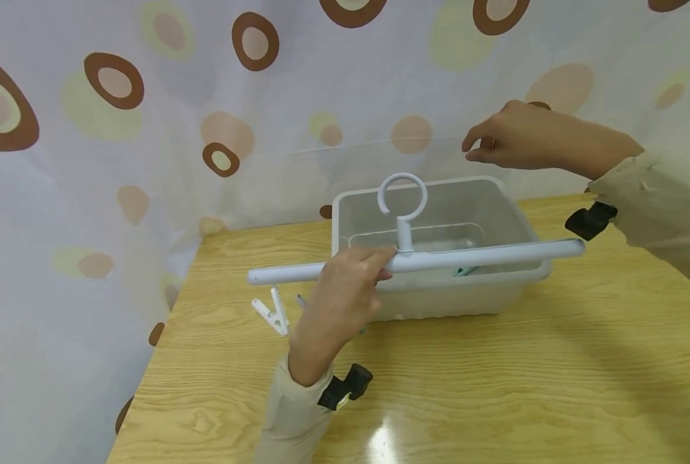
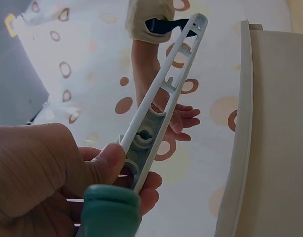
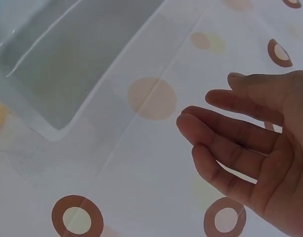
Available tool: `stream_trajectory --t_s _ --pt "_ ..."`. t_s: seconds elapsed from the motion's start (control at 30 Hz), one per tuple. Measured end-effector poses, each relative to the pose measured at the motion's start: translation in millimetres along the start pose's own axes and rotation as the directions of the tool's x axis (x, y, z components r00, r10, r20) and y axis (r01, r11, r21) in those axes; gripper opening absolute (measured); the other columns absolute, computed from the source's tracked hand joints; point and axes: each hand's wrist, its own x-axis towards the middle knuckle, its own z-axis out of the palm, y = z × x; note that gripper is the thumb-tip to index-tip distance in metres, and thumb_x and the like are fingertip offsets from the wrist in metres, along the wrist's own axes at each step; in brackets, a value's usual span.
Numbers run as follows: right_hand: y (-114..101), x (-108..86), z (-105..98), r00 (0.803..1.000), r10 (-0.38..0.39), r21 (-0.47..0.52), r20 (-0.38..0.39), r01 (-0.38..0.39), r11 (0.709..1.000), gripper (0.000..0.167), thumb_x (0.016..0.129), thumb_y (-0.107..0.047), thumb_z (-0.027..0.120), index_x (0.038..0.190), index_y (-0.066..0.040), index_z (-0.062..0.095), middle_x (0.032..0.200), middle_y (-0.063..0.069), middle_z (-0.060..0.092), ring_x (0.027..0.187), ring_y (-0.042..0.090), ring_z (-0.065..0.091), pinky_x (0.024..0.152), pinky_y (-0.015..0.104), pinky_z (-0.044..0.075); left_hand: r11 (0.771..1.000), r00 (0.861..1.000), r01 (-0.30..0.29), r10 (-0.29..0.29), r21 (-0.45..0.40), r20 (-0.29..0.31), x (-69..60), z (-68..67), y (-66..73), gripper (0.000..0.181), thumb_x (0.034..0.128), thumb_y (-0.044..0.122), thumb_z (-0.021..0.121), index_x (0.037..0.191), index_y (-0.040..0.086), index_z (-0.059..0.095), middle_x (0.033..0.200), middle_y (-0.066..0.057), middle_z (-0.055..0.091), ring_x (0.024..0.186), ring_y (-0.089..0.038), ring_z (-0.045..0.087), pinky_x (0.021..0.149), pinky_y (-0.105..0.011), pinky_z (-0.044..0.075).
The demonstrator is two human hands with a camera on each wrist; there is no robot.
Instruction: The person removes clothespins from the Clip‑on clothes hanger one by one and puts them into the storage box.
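Observation:
A white clip hanger (image 1: 495, 255) with a round hook (image 1: 403, 175) is held level in front of the bin. My left hand (image 1: 341, 299) grips its bar just left of the hook; in the left wrist view the thumb and fingers pinch the bar's hollow underside (image 2: 149, 123). Below the bar's left end is a white clip (image 1: 272, 314). A blurred teal piece (image 2: 111, 210) fills the near foreground of the left wrist view. My right hand (image 1: 515, 136) hovers behind and above the bin, fingers loosely bent, with nothing in them (image 3: 240, 143).
A translucent white plastic bin (image 1: 460, 303) stands on the wooden table (image 1: 437, 386), behind the hanger. Something teal (image 1: 465, 271) shows inside it, partly covered by the bar. A patterned curtain (image 1: 298, 84) hangs along the table's back and left.

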Motion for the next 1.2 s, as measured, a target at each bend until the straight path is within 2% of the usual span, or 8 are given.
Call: stream_trajectory --t_s 0.13,0.3,0.43,0.5,0.6,0.8,1.0,1.2 --pt "-11.6 -15.8 -1.3 0.999 -0.048 0.031 -0.014 0.048 0.998 0.023 0.097 -0.017 0.059 0.109 -0.002 0.07 0.083 0.006 0.071 0.063 0.013 0.061 0.057 0.032 0.048 1.0 1.0 0.005 -0.005 0.008 0.0 1.2 -0.6 -0.8 0.042 0.0703 -0.021 0.064 0.108 -0.004 0.07 0.1 -0.011 0.072 0.087 -0.025 0.067 0.077 -0.034 0.055" --pt "-48.8 -45.3 14.4 0.989 -0.141 0.18 -0.055 0.148 0.972 0.019 0.097 -0.014 0.059 0.11 -0.006 0.069 0.101 0.004 0.071 0.087 0.017 0.067 0.078 0.043 0.053 1.0 1.0 -0.013 0.013 0.0 -0.004 5.4 2.1 -1.1 0.037 0.0739 -0.017 0.067 0.108 -0.003 0.07 0.099 -0.01 0.072 0.087 -0.025 0.067 0.077 -0.034 0.055" --pt "-80.0 -68.4 34.3 0.991 -0.087 0.153 -0.105 0.103 0.983 0.031 0.097 -0.023 0.059 0.119 -0.003 0.065 0.112 0.01 0.067 0.098 0.028 0.065 0.082 0.048 0.052 0.999 0.999 -0.041 0.041 0.018 -0.015 13.1 3.2 3.2 0.032 0.0775 -0.011 0.07 0.107 0.0 0.07 0.095 -0.007 0.072 0.084 -0.025 0.066 0.076 -0.034 0.054" --pt "-91.3 -76.5 44.9 0.984 -0.054 0.096 -0.171 0.071 0.993 0.038 0.096 -0.026 0.059 0.122 0.001 0.062 0.115 0.016 0.065 0.1 0.035 0.064 0.082 0.052 0.051 0.998 0.999 -0.051 0.051 0.031 -0.017 16.8 2.5 6.0 0.029 0.0791 -0.008 0.071 0.106 0.001 0.07 0.094 -0.006 0.072 0.084 -0.024 0.065 0.077 -0.034 0.053" --pt "-102.7 -83.5 57.8 0.953 -0.035 0.017 -0.3 0.042 0.999 0.046 0.099 -0.035 0.053 0.122 0.005 0.06 0.113 0.019 0.065 0.1 0.039 0.062 0.081 0.054 0.05 0.998 0.998 -0.053 0.054 0.033 -0.017 21.1 1.9 9.3 0.026 0.0803 -0.004 0.073 0.106 0.001 0.07 0.096 -0.007 0.072 0.085 -0.025 0.066 0.08 -0.035 0.053" --pt "-117.7 -87.0 74.5 0.87 -0.038 -0.079 -0.492 -0.001 0.997 0.076 0.102 -0.052 0.016 0.116 0.009 0.059 0.106 0.022 0.066 0.096 0.041 0.062 0.08 0.056 0.049 0.997 0.998 -0.054 0.057 0.054 -0.04 23.2 2.2 12.0 0.028 0.0791 -0.004 0.073 0.106 0.002 0.07 0.096 -0.006 0.072 0.085 -0.024 0.067 0.079 -0.033 0.053" --pt "-132.8 -84.7 92.8 0.771 -0.045 -0.16 -0.635 -0.074 0.984 0.062 0.106 -0.044 0.021 0.096 0.006 0.055 0.09 0.02 0.065 0.083 0.04 0.062 0.071 0.051 0.049 0.997 0.994 -0.074 0.076 0.028 -0.08 18.8 5.1 13.7 0.032 0.0734 -0.012 0.072 0.103 0.0 0.071 0.091 -0.006 0.071 0.085 -0.025 0.066 0.083 -0.034 0.052" --pt "-131.7 -78.3 105.1 0.719 -0.068 -0.18 -0.692 -0.081 0.98 0.055 0.106 -0.041 0.024 0.088 0.003 0.052 0.073 0.015 0.054 0.068 0.037 0.056 0.063 0.047 0.046 0.999 0.995 -0.049 0.051 0.024 -0.085 14.2 11.3 14.4 0.034 0.0728 -0.014 0.071 0.104 -0.001 0.071 0.092 -0.008 0.071 0.085 -0.026 0.065 0.08 -0.034 0.052"
